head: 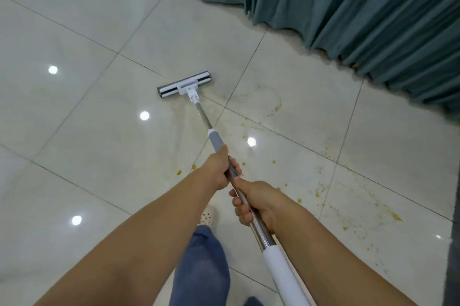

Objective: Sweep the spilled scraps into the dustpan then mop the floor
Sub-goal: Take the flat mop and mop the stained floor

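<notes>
Left grip [219, 171]: bare forearm stretched forward from the lower left, wrist straight, fingers curled round the mop pole [202, 116], thumb laid forward along it. Right grip [256, 202]: bare forearm reaching in from the lower right, fingers wrapped round the same pole from beneath, just behind the left grip.

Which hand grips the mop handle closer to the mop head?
The left hand, just below the grey grip; the right hand holds farther back.
</notes>
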`<action>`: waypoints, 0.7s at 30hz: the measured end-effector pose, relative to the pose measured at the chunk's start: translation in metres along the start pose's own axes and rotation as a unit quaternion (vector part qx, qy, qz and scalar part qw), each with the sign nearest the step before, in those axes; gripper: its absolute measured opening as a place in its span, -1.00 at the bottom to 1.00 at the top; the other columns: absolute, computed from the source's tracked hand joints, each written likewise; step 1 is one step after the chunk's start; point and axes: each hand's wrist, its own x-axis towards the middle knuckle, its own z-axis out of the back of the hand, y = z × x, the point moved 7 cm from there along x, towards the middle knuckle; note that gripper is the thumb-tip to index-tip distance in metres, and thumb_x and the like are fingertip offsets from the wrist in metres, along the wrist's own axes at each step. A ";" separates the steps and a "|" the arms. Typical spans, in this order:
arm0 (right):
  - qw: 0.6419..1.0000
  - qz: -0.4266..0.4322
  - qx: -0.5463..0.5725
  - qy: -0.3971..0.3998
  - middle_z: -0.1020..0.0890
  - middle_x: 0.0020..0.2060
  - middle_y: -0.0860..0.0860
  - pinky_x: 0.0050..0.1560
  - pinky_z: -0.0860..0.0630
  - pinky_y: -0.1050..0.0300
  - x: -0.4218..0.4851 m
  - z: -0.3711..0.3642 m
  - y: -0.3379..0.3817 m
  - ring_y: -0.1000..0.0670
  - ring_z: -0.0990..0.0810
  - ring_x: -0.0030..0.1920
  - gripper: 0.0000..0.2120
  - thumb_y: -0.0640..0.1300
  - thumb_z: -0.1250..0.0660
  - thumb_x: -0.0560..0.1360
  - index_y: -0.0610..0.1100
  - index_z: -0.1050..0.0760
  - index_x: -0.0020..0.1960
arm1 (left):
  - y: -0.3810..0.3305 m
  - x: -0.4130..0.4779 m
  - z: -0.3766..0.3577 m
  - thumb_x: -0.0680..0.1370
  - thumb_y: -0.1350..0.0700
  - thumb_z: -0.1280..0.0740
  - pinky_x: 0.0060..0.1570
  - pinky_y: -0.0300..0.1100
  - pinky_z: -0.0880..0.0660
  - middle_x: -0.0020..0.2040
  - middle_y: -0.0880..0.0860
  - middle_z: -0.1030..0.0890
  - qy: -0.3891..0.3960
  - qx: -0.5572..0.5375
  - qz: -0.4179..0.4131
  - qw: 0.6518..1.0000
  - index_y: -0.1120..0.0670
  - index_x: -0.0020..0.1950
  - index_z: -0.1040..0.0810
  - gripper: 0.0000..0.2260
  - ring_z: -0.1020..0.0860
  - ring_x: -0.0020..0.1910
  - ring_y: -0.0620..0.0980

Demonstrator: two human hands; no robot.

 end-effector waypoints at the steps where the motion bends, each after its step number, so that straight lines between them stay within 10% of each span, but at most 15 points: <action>1: 1.000 -0.001 0.006 0.003 -0.38 -0.47 -0.02 -0.66 -0.21 0.38 0.010 -0.013 0.021 0.13 -0.27 -0.66 -0.68 0.04 -0.17 0.61 -0.18 -0.38 -0.18 | -0.026 0.012 0.002 0.62 -0.03 -0.14 -0.62 -0.29 -0.41 -0.46 0.06 -0.36 -0.002 0.007 -0.003 1.000 0.15 -0.20 -0.34 -0.69 -0.33 -0.61 -0.03; 10: 0.999 0.009 0.043 0.025 -0.37 -0.46 -0.03 -0.67 -0.23 0.40 0.071 -0.092 0.151 0.13 -0.28 -0.70 -0.70 0.01 -0.17 0.61 -0.20 -0.38 -0.15 | -0.182 0.071 0.013 0.62 -0.03 -0.14 -0.62 -0.31 -0.38 -0.45 0.05 -0.36 -0.015 0.059 -0.025 0.998 0.14 -0.20 -0.30 -0.71 -0.32 -0.61 -0.04; 21: 0.993 -0.010 0.112 0.020 -0.38 -0.47 -0.02 -0.66 -0.20 0.42 0.032 -0.031 0.099 0.13 -0.27 -0.70 -0.67 0.03 -0.19 0.60 -0.19 -0.37 -0.21 | -0.109 0.050 -0.022 0.61 -0.03 -0.15 -0.58 -0.27 -0.40 -0.42 0.07 -0.37 0.004 0.082 -0.002 0.997 0.15 -0.19 -0.32 -0.71 -0.33 -0.51 -0.02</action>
